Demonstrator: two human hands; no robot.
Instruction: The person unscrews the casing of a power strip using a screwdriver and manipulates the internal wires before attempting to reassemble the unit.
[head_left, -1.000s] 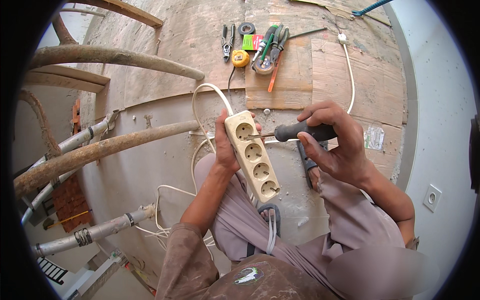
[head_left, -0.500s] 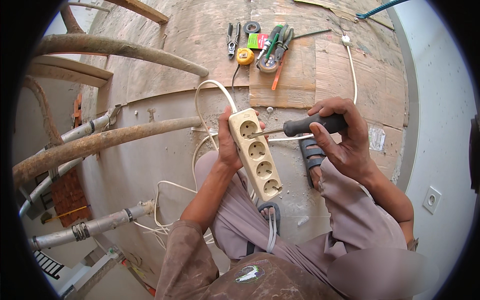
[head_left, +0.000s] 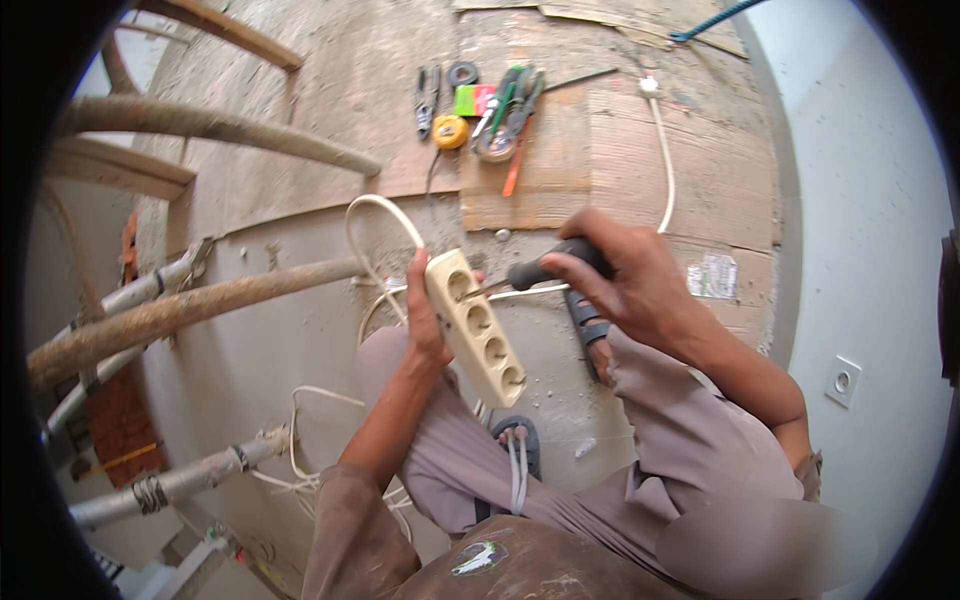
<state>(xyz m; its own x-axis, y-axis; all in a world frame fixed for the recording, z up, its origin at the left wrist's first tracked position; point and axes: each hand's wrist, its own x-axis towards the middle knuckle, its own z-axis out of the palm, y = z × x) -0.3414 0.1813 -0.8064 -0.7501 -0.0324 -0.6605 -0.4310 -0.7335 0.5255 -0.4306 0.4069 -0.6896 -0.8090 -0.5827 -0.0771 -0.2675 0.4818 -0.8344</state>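
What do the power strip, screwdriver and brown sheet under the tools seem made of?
Power strip: likely hard plastic, cream, smooth-looking, with moulded socket wells.
Screwdriver: dark handle, plastic or rubber; thin grey shaft, probably metal.
Brown sheet: apparently cardboard, matte, flat, straight-edged.

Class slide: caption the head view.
Left hand holds a cream power strip; right hand, a screwdriver at its top socket.
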